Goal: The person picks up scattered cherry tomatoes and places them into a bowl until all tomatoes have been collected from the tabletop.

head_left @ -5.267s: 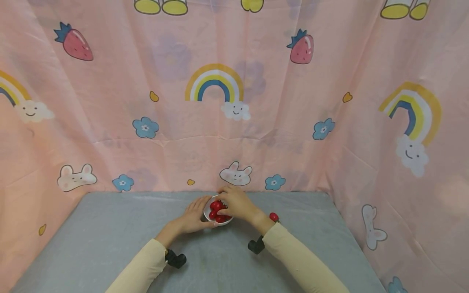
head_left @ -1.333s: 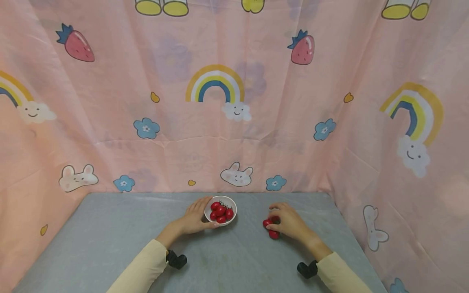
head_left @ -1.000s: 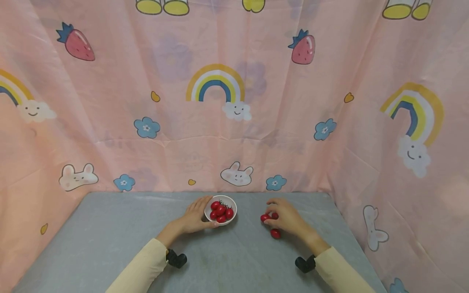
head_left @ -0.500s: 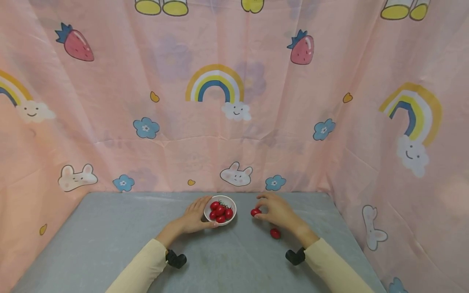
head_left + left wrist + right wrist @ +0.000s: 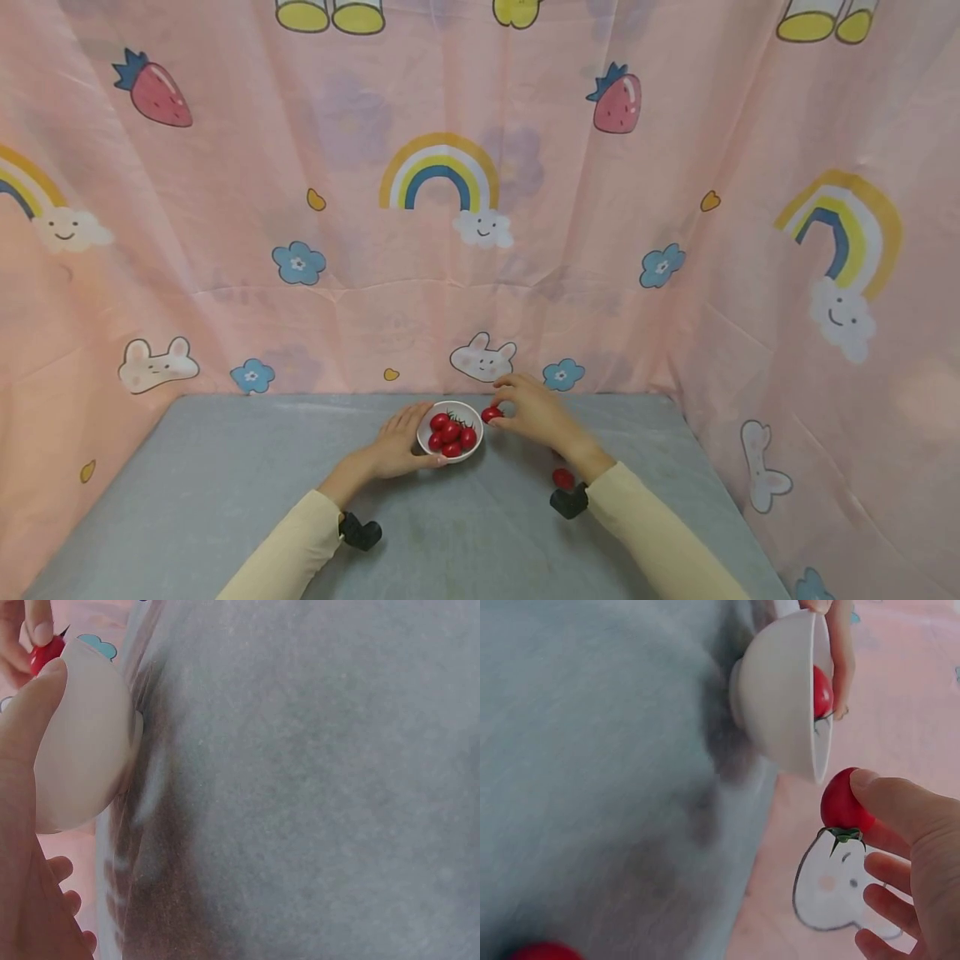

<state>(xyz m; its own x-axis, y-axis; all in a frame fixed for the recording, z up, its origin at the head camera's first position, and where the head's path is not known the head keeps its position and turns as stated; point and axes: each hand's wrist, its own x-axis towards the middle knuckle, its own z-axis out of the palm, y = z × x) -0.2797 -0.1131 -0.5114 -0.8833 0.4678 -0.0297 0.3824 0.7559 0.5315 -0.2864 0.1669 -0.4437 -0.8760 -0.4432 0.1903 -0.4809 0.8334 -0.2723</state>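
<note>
A white bowl stands near the table's back edge with several red cherry tomatoes in it, some with green stems. My left hand holds the bowl from the left, thumb on the near rim, fingers around the far side. Just right of the rim, my right hand pinches one cherry tomato between thumb and index finger; its green stem faces away from the bowl in the right wrist view. Another cherry tomato lies on the table beneath my right wrist, partly hidden by the black wrist camera.
A grey cloth covers the table. Behind it and along the sides hangs a pink curtain printed with rainbows, flowers and strawberries. Black cameras sit on both wrists, the left wrist camera just above the table.
Five seconds ago my right hand was inside the bowl. It then went right to the loose tomatoes, picked one up and carried it left to the bowl's rim. My left hand stayed still.
</note>
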